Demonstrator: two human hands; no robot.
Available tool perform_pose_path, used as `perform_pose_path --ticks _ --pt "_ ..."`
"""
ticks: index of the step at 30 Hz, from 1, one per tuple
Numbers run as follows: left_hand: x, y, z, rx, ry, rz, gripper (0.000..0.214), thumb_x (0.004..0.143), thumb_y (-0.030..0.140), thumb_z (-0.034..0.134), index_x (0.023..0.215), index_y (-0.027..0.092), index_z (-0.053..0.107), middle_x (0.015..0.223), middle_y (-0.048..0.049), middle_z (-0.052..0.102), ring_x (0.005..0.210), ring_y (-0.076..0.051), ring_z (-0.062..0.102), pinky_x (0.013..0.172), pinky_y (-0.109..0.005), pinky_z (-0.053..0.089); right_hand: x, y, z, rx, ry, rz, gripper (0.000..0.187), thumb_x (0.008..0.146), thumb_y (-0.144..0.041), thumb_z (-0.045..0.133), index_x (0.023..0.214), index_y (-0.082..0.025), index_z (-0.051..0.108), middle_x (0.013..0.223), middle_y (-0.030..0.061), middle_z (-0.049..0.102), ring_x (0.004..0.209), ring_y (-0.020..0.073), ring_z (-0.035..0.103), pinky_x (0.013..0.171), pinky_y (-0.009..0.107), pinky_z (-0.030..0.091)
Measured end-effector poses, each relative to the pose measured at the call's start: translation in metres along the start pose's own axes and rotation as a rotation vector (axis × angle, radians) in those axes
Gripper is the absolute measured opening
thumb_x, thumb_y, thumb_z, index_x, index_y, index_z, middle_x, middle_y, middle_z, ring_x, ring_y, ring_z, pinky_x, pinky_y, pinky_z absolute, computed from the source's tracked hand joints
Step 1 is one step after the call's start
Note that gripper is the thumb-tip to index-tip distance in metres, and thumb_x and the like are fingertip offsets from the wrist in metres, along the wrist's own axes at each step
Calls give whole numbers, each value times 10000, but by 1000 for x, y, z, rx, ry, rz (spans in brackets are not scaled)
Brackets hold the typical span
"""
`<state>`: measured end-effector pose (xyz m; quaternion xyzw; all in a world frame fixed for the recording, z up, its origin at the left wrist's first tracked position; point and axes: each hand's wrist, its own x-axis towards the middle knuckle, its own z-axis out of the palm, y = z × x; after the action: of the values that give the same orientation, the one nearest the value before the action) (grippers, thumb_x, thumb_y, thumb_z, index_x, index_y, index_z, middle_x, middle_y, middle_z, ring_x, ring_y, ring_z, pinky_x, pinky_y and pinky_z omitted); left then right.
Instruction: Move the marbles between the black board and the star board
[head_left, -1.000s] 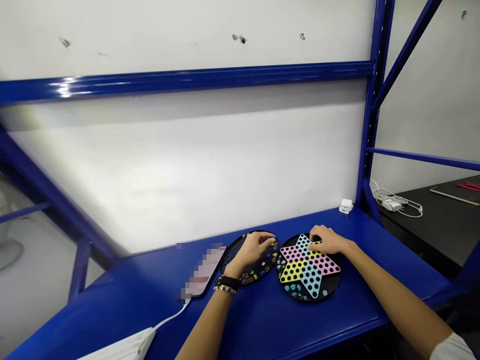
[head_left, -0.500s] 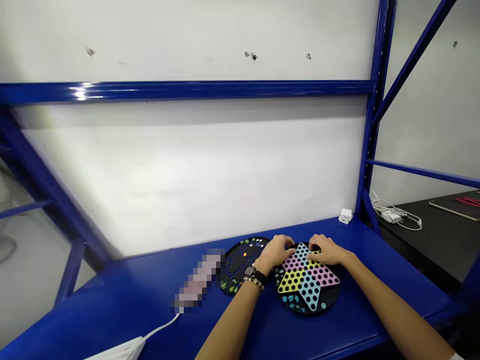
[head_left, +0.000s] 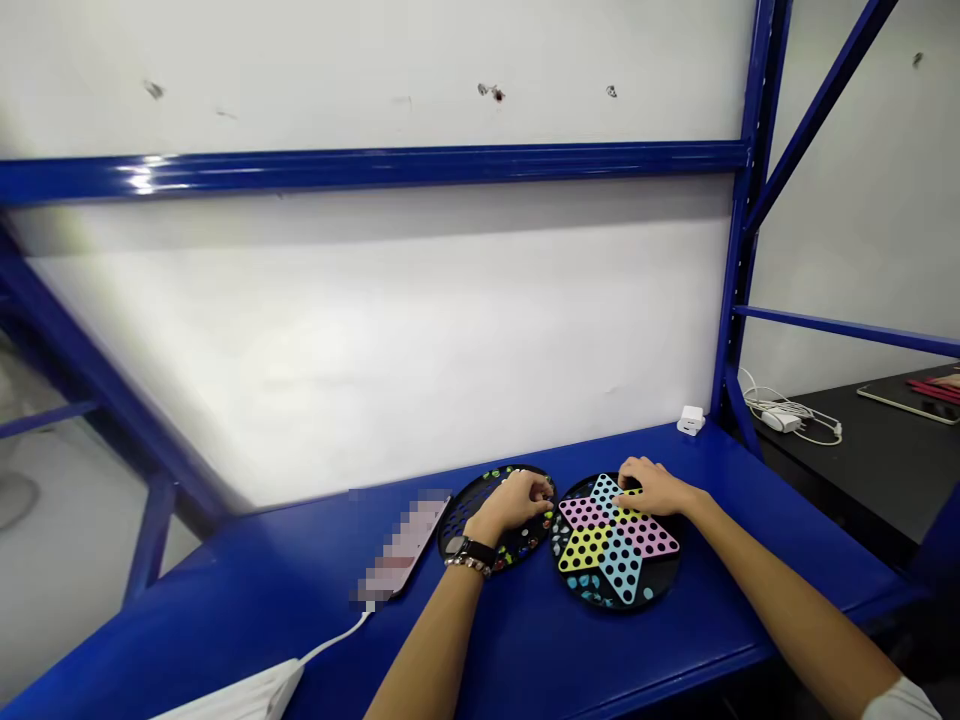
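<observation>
A round black Chinese checkers board [head_left: 622, 568] lies on the blue shelf, with a six-pointed star in pink, yellow and light blue, full of black holes. Marbles rest in its rim at the left and front. My right hand [head_left: 654, 488] is at its far right side, thumb on the star and bent fingers round the edge. To the left lies a second round black board [head_left: 466, 507] with colourful marbles in its rim. Over its right part is my left hand [head_left: 514, 503], fingers curled together near the rim marbles; what they hold, if anything, is hidden.
A phone [head_left: 409, 548], partly pixelated, lies left of the boards, its white cable running to a white power strip [head_left: 240, 695]. A white charger [head_left: 691, 420] stands at the back right. Blue frame posts [head_left: 739, 250] rise beside a black table [head_left: 885, 450] with cables.
My left hand has moved left, from the star board to the other black board. My right hand stays at the star board. The camera view has shifted slightly.
</observation>
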<state>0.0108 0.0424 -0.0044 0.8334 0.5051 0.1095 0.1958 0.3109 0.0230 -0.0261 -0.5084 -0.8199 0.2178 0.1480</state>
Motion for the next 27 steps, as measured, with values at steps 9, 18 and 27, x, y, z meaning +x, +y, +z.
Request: perform_pose_path --ticks 9,18,27 --pt "-4 -14 -20 54 433 -282 332 939 447 426 995 196 636 1026 -78 715 960 -232 649 756 -297 459 -1 -3 -2 24 0 5 346 833 -592 554 857 -248 584 1058 38 605 1030 265 534 942 456 398" --pt "-1 -26 -1 195 256 -334 217 933 321 503 1073 204 621 1146 -88 696 1059 -255 640 817 -314 473 -2 -3 -3 -12 1 0 345 848 -591 541 868 -247 574 1048 38 603 1020 265 537 913 445 415" --pt "-3 -17 -9 116 140 -311 205 870 238 553 1023 158 663 1013 -95 719 979 -237 665 817 -289 492 -1 -4 -3 -12 -4 3 350 852 -590 538 873 -243 583 1060 46 604 1031 265 533 925 446 405"
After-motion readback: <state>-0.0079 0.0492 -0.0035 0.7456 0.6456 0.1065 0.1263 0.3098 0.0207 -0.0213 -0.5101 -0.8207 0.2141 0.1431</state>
